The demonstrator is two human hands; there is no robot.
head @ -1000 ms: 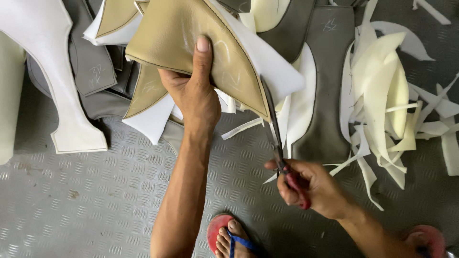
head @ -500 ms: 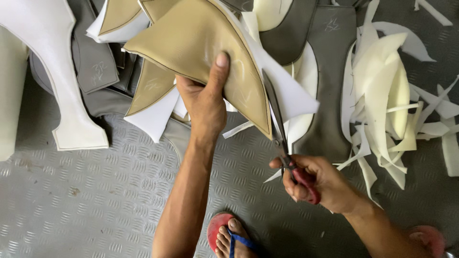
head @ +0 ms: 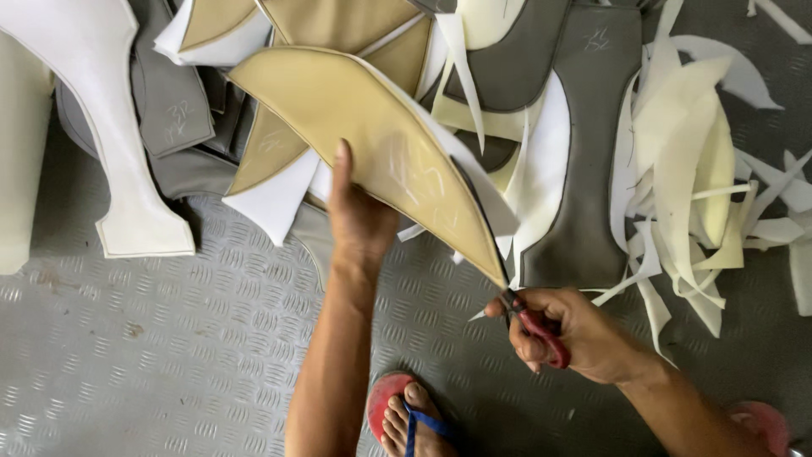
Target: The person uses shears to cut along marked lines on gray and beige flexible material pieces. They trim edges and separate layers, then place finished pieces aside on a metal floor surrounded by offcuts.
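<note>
Nearest, at right, the right hand (head: 584,334) has its fingers curled through red-handled scissors (head: 541,332), blades at the tan foam-backed panel (head: 381,144)'s tip. Farther left, the left hand (head: 359,220) pinches that light, floppy panel's lower edge above the floor, a sound hold near the cut.

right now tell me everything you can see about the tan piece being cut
The tan piece is a curved, leaf-shaped panel that looks like leatherette with a stitched edge, backed by white foam that juts out along its right side. It is held up, tapering to a point at the lower right. The left hand grips its lower edge, thumb on the face. The scissors, red-handled, in the right hand, meet it at the tip. Faint scuffs mark its surface.
</note>
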